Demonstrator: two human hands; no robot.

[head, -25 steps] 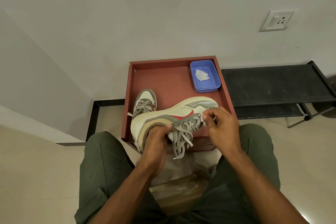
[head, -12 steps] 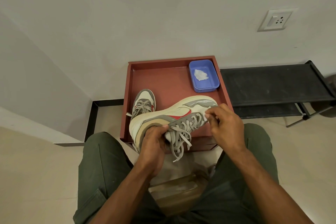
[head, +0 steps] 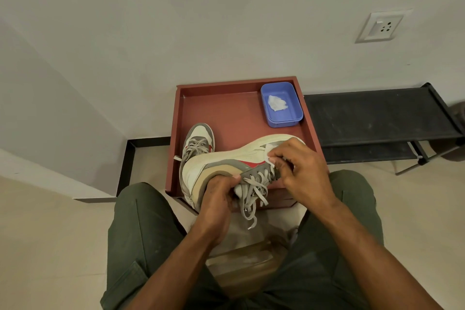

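Above red tray (head: pixel 176 133): left hand (head: pixel 216 199) grips sneaker (head: pixel 226 161); right fingers (head: pixel 284 152) pinch white scrap (head: pixel 270 155) against it.

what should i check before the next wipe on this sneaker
1. Grip: left hand holds the sneaker near its collar: ok.
2. Tool: right hand pinches the white wipe against the upper: ok.
3. Path: laces out of the way: not ok, they dangle loose between the hands.
4. Wipe clean enough: cannot tell, fingers hide most of it.
5. Refill: spare wipe lies in the blue tub: ok.
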